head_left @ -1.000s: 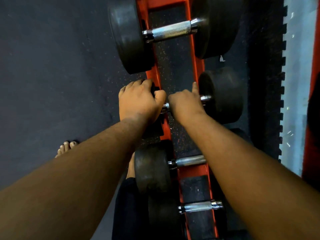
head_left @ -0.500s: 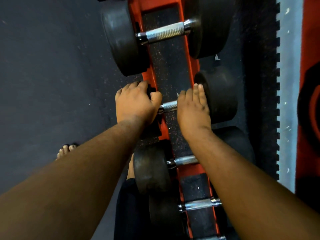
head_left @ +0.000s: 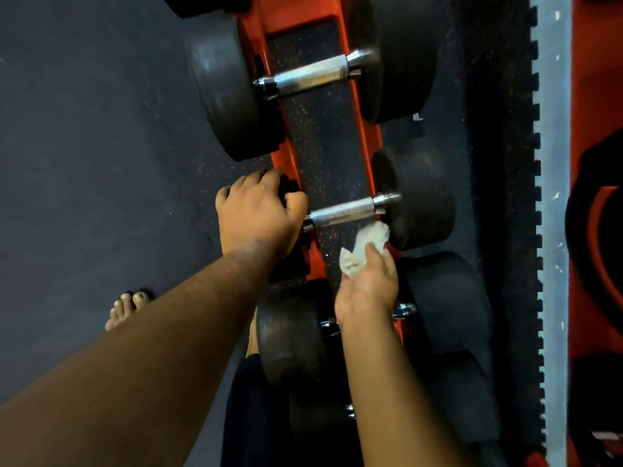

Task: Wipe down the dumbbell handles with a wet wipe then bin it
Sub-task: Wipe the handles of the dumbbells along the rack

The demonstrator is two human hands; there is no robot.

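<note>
Several black dumbbells lie across an orange rack (head_left: 350,106). The middle dumbbell shows a bare knurled steel handle (head_left: 344,212) and a black right head (head_left: 418,193). My left hand (head_left: 256,217) is clamped over its left head, which is mostly hidden. Just below the handle, my right hand (head_left: 369,284) pinches a crumpled whitish wet wipe (head_left: 362,247); the wipe's upper end is close to the handle's right end and the right head. A larger dumbbell with a steel handle (head_left: 312,77) lies above.
Two more dumbbells (head_left: 293,332) lie lower on the rack, under my right forearm. Dark rubber floor spreads to the left, with my bare foot (head_left: 126,308) on it. On the right run interlocking black mat tiles (head_left: 499,197), a grey strip (head_left: 553,197) and a red area.
My right hand has come off the middle dumbbell's handle and pulled back toward me, now showing the wipe. The handle is uncovered. My left hand stays on the left head.
</note>
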